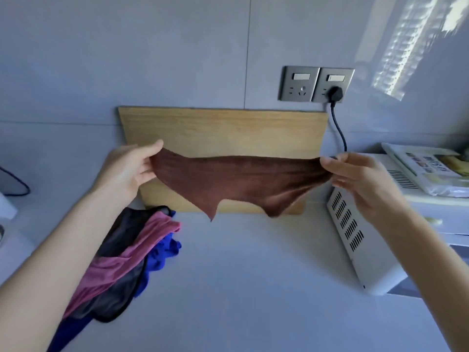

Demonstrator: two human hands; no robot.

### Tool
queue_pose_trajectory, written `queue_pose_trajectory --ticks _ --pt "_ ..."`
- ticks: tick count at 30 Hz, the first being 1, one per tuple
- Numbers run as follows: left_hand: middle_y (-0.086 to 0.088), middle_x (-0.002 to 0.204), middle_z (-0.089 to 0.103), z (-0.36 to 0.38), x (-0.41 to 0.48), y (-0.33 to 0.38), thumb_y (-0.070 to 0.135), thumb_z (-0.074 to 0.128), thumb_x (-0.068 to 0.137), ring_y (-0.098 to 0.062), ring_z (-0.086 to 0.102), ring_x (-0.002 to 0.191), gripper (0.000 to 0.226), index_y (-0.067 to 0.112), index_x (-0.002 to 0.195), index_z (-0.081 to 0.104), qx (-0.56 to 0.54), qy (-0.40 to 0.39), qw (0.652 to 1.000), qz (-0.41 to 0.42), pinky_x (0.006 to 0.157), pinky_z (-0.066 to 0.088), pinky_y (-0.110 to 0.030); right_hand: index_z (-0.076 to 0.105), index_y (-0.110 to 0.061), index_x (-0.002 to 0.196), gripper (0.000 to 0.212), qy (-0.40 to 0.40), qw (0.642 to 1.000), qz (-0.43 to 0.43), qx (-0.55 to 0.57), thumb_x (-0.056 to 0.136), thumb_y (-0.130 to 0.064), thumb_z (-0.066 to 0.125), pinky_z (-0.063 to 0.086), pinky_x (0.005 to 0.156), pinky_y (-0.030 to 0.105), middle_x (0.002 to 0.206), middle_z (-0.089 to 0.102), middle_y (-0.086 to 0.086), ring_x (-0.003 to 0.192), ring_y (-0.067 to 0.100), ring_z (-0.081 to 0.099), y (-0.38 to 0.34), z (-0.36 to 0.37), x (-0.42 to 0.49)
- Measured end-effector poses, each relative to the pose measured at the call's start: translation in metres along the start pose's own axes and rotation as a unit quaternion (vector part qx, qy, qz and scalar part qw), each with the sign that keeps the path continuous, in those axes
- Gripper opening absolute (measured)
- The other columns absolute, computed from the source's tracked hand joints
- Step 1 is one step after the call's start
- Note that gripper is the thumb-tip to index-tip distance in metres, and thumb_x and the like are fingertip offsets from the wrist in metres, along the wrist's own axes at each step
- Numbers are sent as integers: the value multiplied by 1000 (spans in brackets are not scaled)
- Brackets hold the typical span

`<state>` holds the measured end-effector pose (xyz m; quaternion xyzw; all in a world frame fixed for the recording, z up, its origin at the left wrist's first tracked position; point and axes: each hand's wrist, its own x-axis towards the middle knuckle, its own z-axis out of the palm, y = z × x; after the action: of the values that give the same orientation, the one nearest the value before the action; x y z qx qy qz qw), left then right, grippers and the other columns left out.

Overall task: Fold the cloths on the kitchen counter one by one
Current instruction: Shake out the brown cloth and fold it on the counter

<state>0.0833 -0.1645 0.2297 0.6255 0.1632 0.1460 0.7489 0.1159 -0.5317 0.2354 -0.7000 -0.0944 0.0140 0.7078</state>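
A brown cloth (236, 184) hangs stretched in the air above the counter, its two lower corners dangling. My left hand (127, 168) pinches its left top corner and my right hand (355, 176) pinches its right top corner. On the counter at the left lies a heap of cloths: a pink one (119, 262), a dark grey one with black edging (119, 293) and a blue one (165, 252) underneath. My left forearm hides part of this heap.
A wooden cutting board (223, 130) leans against the wall behind the brown cloth. A white appliance (360, 240) stands at the right with papers (429, 168) on top. Wall sockets (314, 83) with a black plug and cable are above. The pale counter (241, 288) stretches in front.
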Motion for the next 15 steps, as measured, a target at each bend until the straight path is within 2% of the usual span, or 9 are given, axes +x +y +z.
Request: queue_pose_trajectory --ticks 2,4,7,9,12,13,14,15 --pt "-2 64 74 -11 -12 -28 16 68 81 -9 70 55 7 9 79 66 75 -13 997 -26 49 57 -20 62 -18 58 28 -16 997 60 -36 53 -39 80 45 60 20 60 67 -4 55 9 59 24 -6 -16" --pt "-6 70 73 -22 -26 -70 13 66 83 -12 70 57 8 6 82 69 159 -52 980 -105 51 58 -22 60 -16 58 25 -26 982 159 -101 60 -30 80 38 59 24 56 61 1 54 13 53 63 -11 -34" --pt "-11 69 65 -41 -49 -140 7 61 86 -21 62 62 10 2 80 66 289 -109 923 -229 57 51 -26 53 -13 55 30 -65 933 294 -200 75 -10 76 33 50 22 43 50 -3 43 10 43 130 -16 -67" --pt "-13 63 54 -54 -68 -185 2 57 86 -23 54 60 15 3 71 60 389 -148 864 -284 59 44 -28 51 -11 57 29 -106 877 373 -284 79 -10 70 35 47 20 45 51 -2 43 10 45 171 -14 -86" --pt "-8 48 55 -66 -95 -236 -1 51 85 -18 57 44 21 5 65 56 471 -227 759 -387 49 49 -27 54 -14 67 22 -248 735 482 -408 86 -23 59 44 57 17 59 60 -6 58 8 58 217 -12 -112" --pt "-6 47 57 -67 -98 -250 2 51 84 -15 59 42 22 7 63 55 504 -255 723 -397 46 50 -26 55 -14 68 20 -277 717 488 -414 86 -24 59 45 58 17 63 64 -6 64 9 63 228 -13 -117" --pt "-8 52 60 -67 -98 -258 7 51 84 -16 62 46 24 10 60 52 551 -277 689 -380 48 51 -27 57 -14 68 20 -280 716 474 -429 85 -24 60 47 58 18 68 68 -3 70 12 66 237 -14 -119" --pt "-11 62 66 -66 -94 -262 12 52 83 -21 67 57 28 13 56 48 609 -286 660 -334 54 52 -29 60 -14 70 18 -263 718 442 -469 84 -26 61 48 62 20 77 71 2 76 16 67 243 -16 -117"
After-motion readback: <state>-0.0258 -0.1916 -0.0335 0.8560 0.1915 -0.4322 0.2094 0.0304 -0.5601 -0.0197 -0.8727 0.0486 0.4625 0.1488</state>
